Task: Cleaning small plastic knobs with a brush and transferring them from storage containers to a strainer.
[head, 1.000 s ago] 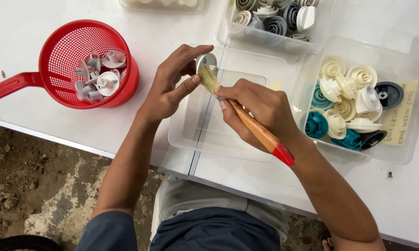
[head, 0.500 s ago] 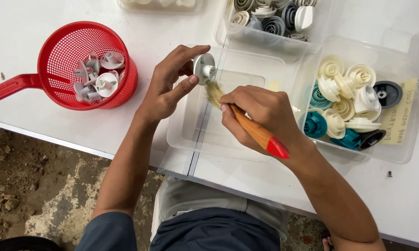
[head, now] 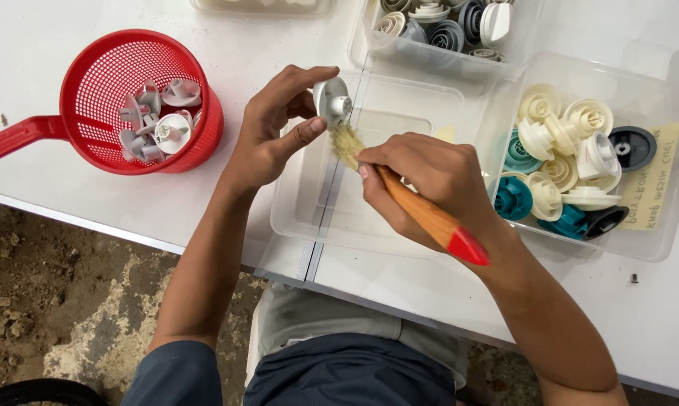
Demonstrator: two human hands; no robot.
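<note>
Change: brush [head: 422,210] bristles are lowered beneath the grey knob [head: 332,101].
Left hand [head: 271,135]: pinched on knob, above clear tray [head: 309,218].
Right hand [head: 429,180]: closed around brush.
Progress: red colander [head: 196,150] holds grey knobs; brushing judged unfinished.

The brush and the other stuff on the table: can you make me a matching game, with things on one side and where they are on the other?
Things:
1. brush
2. small grey knob
3. red strainer
4. black knob

Places:
A. in the clear tub with cream and teal knobs
B. on the table at the left, with grey parts inside
C. pinched in the left hand
D. gripped in the right hand, bristles at the small grey knob

Pairs: 1-D, 2-C, 3-B, 4-A
</note>
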